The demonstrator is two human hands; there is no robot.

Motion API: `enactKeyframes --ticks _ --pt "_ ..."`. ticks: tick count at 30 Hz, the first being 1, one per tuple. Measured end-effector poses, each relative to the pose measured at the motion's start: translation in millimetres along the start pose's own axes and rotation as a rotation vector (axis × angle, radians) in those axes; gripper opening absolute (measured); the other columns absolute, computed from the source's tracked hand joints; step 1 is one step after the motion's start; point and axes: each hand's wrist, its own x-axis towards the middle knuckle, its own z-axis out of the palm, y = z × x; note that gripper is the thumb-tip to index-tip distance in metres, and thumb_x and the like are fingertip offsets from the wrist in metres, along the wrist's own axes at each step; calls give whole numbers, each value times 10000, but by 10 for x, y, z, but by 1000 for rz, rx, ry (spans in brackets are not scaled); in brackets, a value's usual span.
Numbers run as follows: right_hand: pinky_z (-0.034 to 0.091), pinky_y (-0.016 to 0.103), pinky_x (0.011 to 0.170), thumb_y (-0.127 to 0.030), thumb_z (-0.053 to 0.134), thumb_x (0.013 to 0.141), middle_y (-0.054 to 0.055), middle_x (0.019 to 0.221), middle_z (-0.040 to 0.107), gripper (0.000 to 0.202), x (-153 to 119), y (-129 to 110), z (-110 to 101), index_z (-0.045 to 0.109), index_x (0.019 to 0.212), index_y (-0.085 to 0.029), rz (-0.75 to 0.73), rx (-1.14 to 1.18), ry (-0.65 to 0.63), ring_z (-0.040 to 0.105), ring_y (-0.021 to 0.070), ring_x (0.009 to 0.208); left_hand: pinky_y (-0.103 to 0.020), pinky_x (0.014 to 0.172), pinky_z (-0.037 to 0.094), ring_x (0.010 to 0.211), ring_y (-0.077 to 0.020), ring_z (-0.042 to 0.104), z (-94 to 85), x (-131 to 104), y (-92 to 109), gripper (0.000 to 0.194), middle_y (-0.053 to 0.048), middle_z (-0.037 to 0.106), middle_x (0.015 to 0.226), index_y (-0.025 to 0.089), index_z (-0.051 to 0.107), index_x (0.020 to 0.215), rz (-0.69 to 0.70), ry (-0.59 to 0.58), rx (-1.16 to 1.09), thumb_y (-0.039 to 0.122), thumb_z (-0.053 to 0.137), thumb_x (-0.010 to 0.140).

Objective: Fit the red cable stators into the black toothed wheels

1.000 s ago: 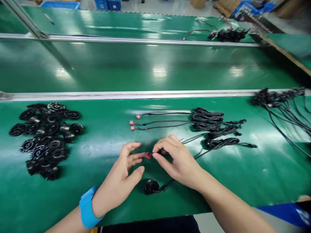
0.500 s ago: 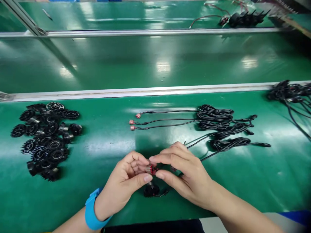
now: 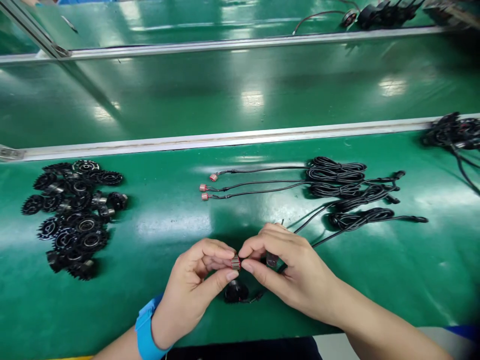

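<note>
Between the thumb and fingertips of my left hand (image 3: 204, 272) is a small motor stator (image 3: 235, 263), red-edged with grey metal ribs. My right hand (image 3: 288, 265) is closed in a pinch at the stator's right end, on its dark lead wires, which the fingertips mostly hide. A dark block-like piece (image 3: 272, 260) shows under the right fingers. Just below my hands, a black motor housing (image 3: 235, 292) with a short wire lies on the green table.
Black coiled cables (image 3: 335, 175) lie to the right, three ending in red stators (image 3: 204, 197). Several black toothed motor housings (image 3: 80, 220) are heaped at left. More black parts (image 3: 450, 132) sit far right. A white rail (image 3: 168, 142) crosses behind.
The stator has turned, so its ribbed side now faces up. My right fingers have closed into a tighter pinch beside it. The view has shifted slightly.
</note>
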Motion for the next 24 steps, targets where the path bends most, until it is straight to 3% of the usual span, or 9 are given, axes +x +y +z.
enactKeyframes --ticks 6,14,18,21,24 --pt "392 297 758 -168 539 993 -43 824 606 73 2 -45 -51 569 946 -214 92 88 -90 493 118 767 -147 805 579 874 -78 697 -7 -14 3 212 38 699 1034 283 689 1027 -5 -23 39 107 728 915" --pt "400 302 763 -183 515 1006 -28 830 587 80 2 -42 -33 570 953 -206 85 99 -72 488 124 774 -134 808 575 877 -76 711 3 -6 7 202 47 737 977 272 697 1012 -82 -14 -14 126 767 891" --pt "407 315 748 -194 560 991 -21 874 644 45 6 -29 -33 592 1021 -193 -4 28 -45 520 124 756 -100 766 552 842 -62 704 -2 -1 8 157 45 754 906 254 701 999 -124 -7 -68 175 783 891" --pt "418 328 743 -208 652 946 0 967 707 248 -12 15 -8 604 1187 -177 -142 -116 28 564 140 787 -86 733 537 803 -52 690 -8 14 8 146 39 752 870 235 700 988 -140 2 -98 199 796 883" --pt "425 327 747 -156 677 933 1 987 743 248 -38 71 26 647 1177 -184 -246 -253 96 591 152 826 -122 755 553 822 -74 694 -15 26 7 144 20 756 880 218 697 984 -181 6 -122 204 798 882"
